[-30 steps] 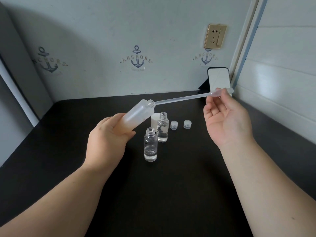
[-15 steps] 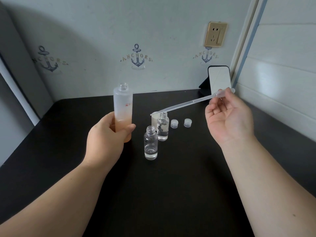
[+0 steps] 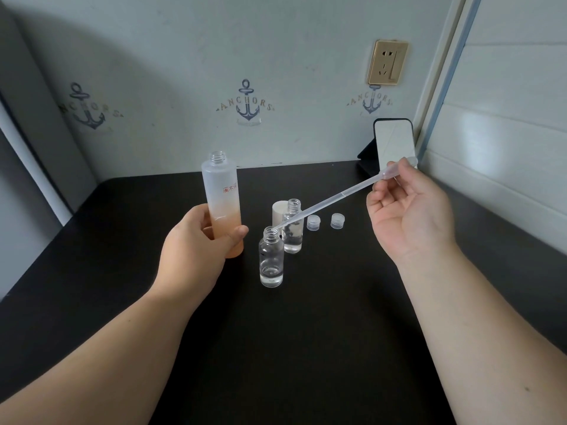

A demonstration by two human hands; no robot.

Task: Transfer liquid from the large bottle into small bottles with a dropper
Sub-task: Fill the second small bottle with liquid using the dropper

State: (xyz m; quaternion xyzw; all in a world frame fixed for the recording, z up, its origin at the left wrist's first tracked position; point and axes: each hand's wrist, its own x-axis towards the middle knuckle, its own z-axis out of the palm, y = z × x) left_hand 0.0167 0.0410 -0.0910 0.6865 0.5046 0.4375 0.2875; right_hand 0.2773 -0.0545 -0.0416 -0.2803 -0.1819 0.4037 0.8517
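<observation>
My left hand (image 3: 196,250) grips the lower part of the large frosted bottle (image 3: 221,194), which stands upright and uncapped, orange at the bottom. My right hand (image 3: 408,210) pinches the bulb end of a long clear plastic dropper (image 3: 337,197). The dropper slants down to the left, and its tip sits at the mouth of the nearer small clear bottle (image 3: 271,259), which holds a little liquid at the bottom. A second small clear bottle (image 3: 293,228) stands just behind it, also open.
Two small clear caps (image 3: 313,222) (image 3: 337,221) lie on the black table (image 3: 306,332) behind the bottles. A white cap (image 3: 278,211) stands behind the second bottle. A phone (image 3: 394,142) leans on a stand at the back right, near the wall.
The large bottle went from tilted with the dropper in its mouth to upright. The dropper came out and swung down, so its tip is now at the nearer small bottle's mouth.
</observation>
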